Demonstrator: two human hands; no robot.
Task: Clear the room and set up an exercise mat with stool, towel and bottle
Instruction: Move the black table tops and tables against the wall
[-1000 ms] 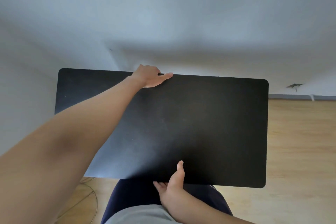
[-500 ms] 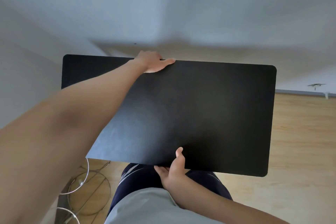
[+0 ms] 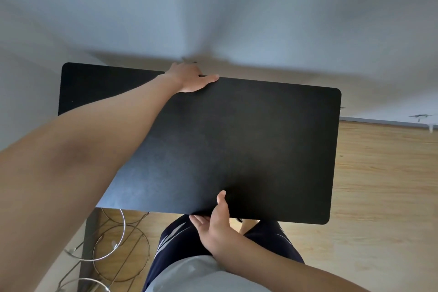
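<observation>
A flat black rectangular board (image 3: 248,144) with rounded corners, perhaps a table top, fills the middle of the head view. It is held level in front of my body, above the wooden floor. My left hand (image 3: 189,78) reaches across it and grips its far edge, fingers curled over the rim. My right hand (image 3: 214,223) holds the near edge from below, thumb on top. What lies under the board is hidden. No mat, stool, towel or bottle is in sight.
A white wall (image 3: 213,19) stands right behind the board. Light wooden floor (image 3: 384,197) stretches to the right up to a baseboard. A metal wire frame with rings (image 3: 118,251) lies on the floor at the lower left, next to my legs.
The board has shifted slightly in view while both hands keep their grips. The view has tilted down, so more of the wire frame and my legs now shows.
</observation>
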